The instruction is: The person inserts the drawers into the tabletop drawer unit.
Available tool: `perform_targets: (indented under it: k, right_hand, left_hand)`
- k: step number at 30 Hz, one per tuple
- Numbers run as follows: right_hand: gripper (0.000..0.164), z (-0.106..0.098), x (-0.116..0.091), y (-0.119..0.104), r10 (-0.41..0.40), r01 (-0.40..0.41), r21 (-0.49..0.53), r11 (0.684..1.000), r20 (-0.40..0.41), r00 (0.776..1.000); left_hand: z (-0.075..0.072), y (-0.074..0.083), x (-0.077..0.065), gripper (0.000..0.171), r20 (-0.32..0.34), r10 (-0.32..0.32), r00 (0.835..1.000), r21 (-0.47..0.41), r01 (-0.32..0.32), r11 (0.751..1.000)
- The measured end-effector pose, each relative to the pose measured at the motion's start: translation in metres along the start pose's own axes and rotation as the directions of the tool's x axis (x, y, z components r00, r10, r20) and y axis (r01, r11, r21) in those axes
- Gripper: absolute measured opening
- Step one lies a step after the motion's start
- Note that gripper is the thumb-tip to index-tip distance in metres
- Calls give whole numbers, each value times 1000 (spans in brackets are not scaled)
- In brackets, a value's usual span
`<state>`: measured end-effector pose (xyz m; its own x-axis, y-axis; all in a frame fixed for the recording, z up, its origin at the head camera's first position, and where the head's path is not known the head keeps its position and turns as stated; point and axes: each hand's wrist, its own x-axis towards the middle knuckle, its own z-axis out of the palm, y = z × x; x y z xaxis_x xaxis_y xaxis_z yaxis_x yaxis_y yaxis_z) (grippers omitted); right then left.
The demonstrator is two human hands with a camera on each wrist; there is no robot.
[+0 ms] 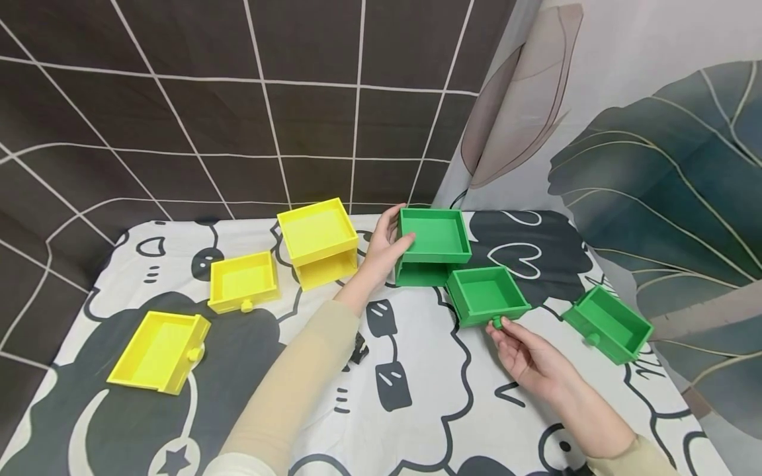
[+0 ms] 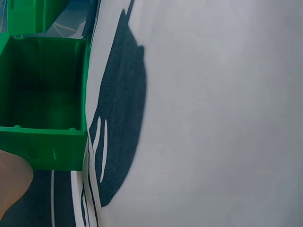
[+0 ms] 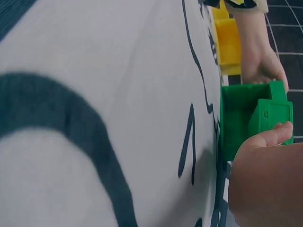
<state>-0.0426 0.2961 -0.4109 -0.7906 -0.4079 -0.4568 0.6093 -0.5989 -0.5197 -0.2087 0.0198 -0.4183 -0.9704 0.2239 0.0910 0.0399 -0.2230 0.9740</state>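
My left hand (image 1: 381, 248) grips the left side of a green drawer cabinet (image 1: 437, 235), its thumb lying over the top edge. The cabinet's lower front compartment is open and looks hollow in the left wrist view. Just in front and to the right is a green drawer (image 1: 489, 292), whose round front knob my right hand (image 1: 532, 360) pinches between thumb and fingers. In the right wrist view this drawer (image 3: 276, 113) overlaps the cabinet (image 3: 231, 137); whether they touch is unclear. A second green drawer (image 1: 610, 324) lies farther right, apart from both hands.
Left of the green cabinet stands a yellow cabinet (image 1: 318, 231) with an open front. Two yellow drawers, one nearer the cabinet (image 1: 244, 281) and one farther left (image 1: 157, 350), lie on the patterned cloth (image 1: 417, 436). A small black object (image 1: 360, 348) sits beside my left forearm. Dark gridded fabric (image 1: 309, 119) rises behind.
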Motion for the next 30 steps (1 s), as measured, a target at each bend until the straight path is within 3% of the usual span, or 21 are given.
perform_targets:
  k: [4,17,30]
  right_hand:
    - [36,2,5,5,13,-13,4,1000,44,999]
    - [34,20,18,23,32,-37,-85,996,-62,998]
    - [28,38,33,37,31,-34,-73,997,-35,999]
  left_hand:
    - [1,0,-1,68,-6,-6,1000,3,6,1000]
    - [2,-1,-1,66,-12,5,1000,-9,-6,1000]
    - [0,-2,-2,68,6,15,1000,-21,-15,1000]
